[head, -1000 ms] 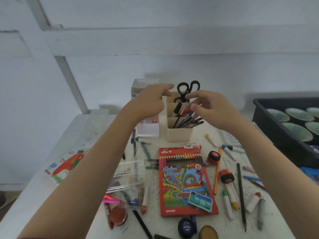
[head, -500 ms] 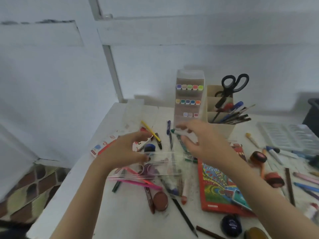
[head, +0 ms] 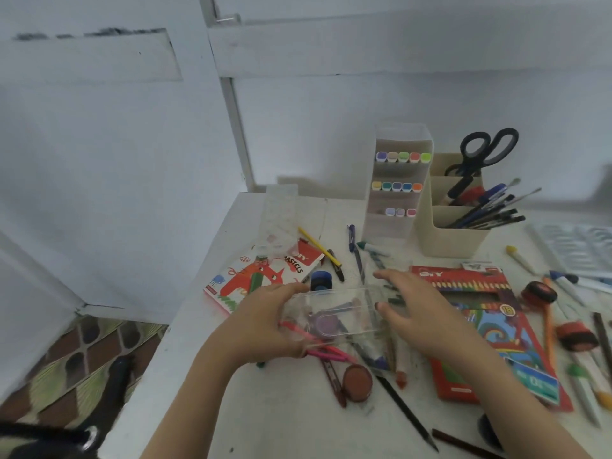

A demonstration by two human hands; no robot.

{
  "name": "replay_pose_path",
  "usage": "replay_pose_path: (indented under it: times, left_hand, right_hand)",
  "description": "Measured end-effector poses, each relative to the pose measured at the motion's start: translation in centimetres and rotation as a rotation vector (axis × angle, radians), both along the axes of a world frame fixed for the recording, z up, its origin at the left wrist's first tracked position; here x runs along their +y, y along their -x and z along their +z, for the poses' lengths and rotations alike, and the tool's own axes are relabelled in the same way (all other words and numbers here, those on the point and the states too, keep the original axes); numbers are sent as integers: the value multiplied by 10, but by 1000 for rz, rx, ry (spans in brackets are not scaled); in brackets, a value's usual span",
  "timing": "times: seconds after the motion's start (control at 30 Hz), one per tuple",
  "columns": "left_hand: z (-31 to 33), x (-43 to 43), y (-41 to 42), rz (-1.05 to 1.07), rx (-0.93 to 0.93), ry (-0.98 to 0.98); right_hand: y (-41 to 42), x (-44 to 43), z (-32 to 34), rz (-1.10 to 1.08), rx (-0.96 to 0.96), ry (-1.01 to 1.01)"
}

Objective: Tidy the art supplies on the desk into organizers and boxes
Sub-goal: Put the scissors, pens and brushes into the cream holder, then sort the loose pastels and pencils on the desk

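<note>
Palette (head: 579, 241) cut by right edge; clear box (head: 334, 313) contents blurred (purplish).

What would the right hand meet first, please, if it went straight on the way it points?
The right hand would probably meet the clear rectangular plastic box gripped by the left hand; depth is unclear.

The desk (head: 251, 409) bears a pastels box (head: 261, 279), pencil box (head: 480, 326) and organizer (head: 453, 240).

Both my arms are bare, all the way to my left hand (head: 265, 321) and my right hand (head: 420, 313). My right thumbnail looks dark.
</note>
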State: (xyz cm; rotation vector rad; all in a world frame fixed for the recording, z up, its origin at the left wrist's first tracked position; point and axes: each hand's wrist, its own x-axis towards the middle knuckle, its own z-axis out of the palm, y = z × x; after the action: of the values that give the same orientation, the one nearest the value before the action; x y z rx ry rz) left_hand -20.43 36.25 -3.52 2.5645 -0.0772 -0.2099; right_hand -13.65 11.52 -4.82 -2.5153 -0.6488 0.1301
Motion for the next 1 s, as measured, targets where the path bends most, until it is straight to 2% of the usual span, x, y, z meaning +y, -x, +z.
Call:
replay_pose_path:
  times: [0.17, 0.3, 0.43, 0.57, 1.0]
  left_hand:
    - [8, 27, 14, 80, 22, 111]
    - [17, 49, 27, 204, -72, 232]
    - [14, 58, 38, 341, -165, 182]
    - [-2, 60, 48, 437, -161, 119]
    - [-17, 47, 52, 574, -87, 41]
  right_hand:
    - [7, 4, -6, -48, -2, -40]
    - [11, 7, -9, -70, -15, -28]
    - [16, 13, -14, -41, -67, 63]
    - [16, 16, -19, 1, -30, 191]
    - [15, -2, -13, 27, 77, 141]
